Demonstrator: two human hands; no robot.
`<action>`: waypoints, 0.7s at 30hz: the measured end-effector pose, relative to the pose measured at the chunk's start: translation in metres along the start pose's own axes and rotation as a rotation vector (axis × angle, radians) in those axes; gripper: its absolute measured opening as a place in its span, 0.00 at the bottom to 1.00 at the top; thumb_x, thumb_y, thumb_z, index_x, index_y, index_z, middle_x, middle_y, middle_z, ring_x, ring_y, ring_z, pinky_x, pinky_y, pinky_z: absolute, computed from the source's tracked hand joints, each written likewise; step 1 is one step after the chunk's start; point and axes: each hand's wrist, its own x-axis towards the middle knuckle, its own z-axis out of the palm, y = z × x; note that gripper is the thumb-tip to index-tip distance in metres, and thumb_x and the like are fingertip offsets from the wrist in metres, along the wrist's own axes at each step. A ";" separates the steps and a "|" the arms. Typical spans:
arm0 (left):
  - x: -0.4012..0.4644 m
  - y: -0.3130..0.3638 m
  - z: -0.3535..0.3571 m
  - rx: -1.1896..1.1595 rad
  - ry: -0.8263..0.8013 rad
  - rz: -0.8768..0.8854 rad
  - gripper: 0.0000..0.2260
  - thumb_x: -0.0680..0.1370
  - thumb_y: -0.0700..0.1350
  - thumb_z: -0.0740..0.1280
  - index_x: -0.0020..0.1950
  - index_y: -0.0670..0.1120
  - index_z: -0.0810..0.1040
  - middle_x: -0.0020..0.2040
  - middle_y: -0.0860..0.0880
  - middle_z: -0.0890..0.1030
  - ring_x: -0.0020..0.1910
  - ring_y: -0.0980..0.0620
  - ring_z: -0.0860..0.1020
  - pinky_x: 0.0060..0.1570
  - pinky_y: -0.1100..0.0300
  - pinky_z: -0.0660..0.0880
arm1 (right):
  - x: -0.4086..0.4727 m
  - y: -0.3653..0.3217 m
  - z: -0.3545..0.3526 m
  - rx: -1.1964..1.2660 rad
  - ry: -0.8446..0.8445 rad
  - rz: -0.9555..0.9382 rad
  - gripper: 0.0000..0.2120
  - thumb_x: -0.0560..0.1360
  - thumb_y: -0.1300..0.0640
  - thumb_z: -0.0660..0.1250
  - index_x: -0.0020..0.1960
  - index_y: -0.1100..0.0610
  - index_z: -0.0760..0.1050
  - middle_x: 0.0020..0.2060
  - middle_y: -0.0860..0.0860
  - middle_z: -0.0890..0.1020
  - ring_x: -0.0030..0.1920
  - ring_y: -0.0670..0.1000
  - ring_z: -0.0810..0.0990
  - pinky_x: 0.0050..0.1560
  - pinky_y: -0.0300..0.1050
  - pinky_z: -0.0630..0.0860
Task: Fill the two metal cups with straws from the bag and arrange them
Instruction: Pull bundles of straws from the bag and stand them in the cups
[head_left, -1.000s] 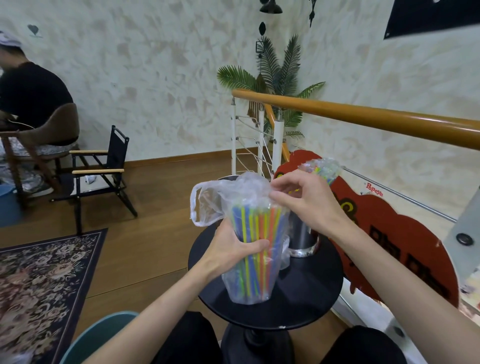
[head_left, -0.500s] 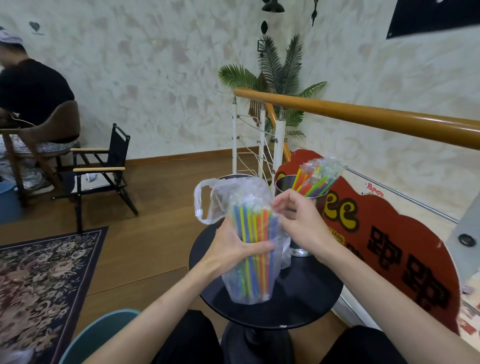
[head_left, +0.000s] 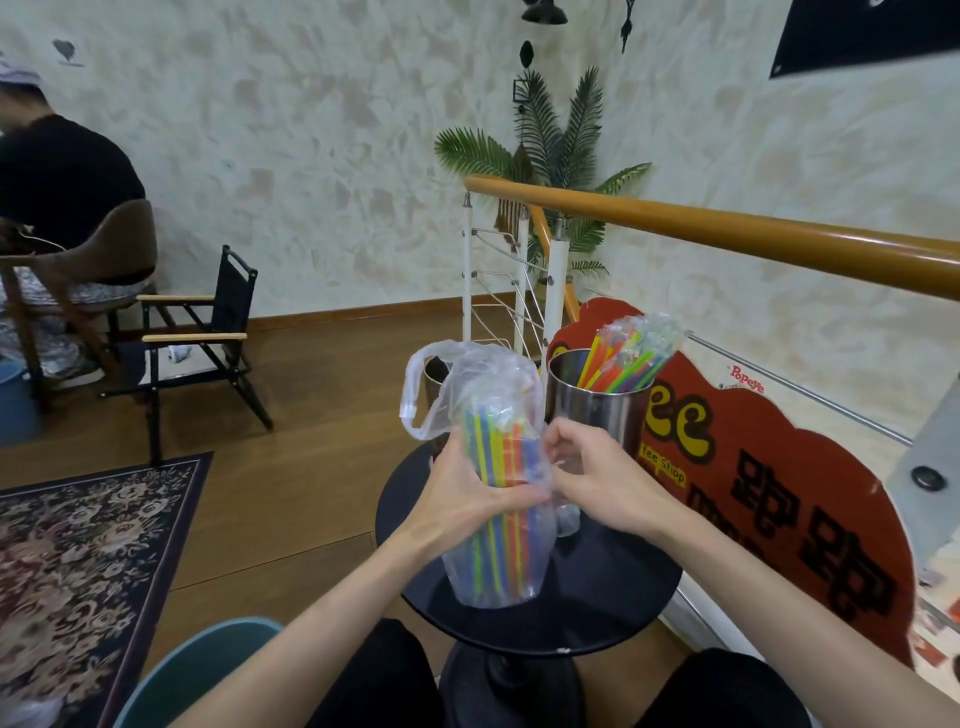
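Progress check, head view. Right-hand metal cup (head_left: 597, 410) stands on the round black surface (head_left: 623, 587), upright, with a bundle of coloured straws (head_left: 621, 361) leaning out of it toward the right; the upper ends of that bundle look to be under clear wrap. Judged partly filled: room remains at the rim on the left side.

Second metal cup (head_left: 435, 384) stands behind the bag, mostly hidden. Only its dark rim shows; no straws rise above it. Judged still empty, though the inside cannot be seen.

Plastic bag (head_left: 493, 499) is held upright over the near part of the surface, bottom end close to or resting on it, which I cannot tell. It holds a dense pack of straws, so most of the stock is undistributed.

Left hand (head_left: 467, 499): fingers wrapped round the middle of the bag, gripping it through the film. Right hand (head_left: 597, 483): fingers curled, pinching loose film at the bag's right side, just in front of the right-hand cup.

Remaining, by estimate: open the bag, draw straws, load the hidden cup, top up the right one, arrange both.
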 end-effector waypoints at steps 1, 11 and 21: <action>0.000 0.000 0.000 0.003 0.001 0.004 0.31 0.65 0.52 0.84 0.63 0.48 0.74 0.54 0.49 0.84 0.55 0.51 0.83 0.60 0.45 0.79 | 0.001 0.001 -0.001 -0.030 -0.006 -0.020 0.06 0.77 0.63 0.72 0.47 0.54 0.78 0.47 0.52 0.84 0.51 0.50 0.84 0.48 0.57 0.84; -0.001 -0.003 -0.005 0.003 0.137 -0.007 0.17 0.69 0.38 0.80 0.54 0.47 0.79 0.46 0.52 0.85 0.47 0.54 0.84 0.48 0.62 0.79 | 0.005 -0.019 -0.027 -0.102 0.197 -0.004 0.06 0.75 0.56 0.73 0.48 0.52 0.77 0.45 0.48 0.83 0.45 0.48 0.84 0.46 0.47 0.83; 0.001 -0.001 -0.003 0.001 0.117 -0.010 0.18 0.69 0.41 0.81 0.55 0.47 0.80 0.47 0.51 0.85 0.47 0.54 0.84 0.49 0.59 0.81 | 0.008 -0.017 -0.013 0.039 0.207 -0.116 0.03 0.80 0.57 0.69 0.48 0.57 0.79 0.43 0.51 0.84 0.45 0.48 0.84 0.43 0.41 0.80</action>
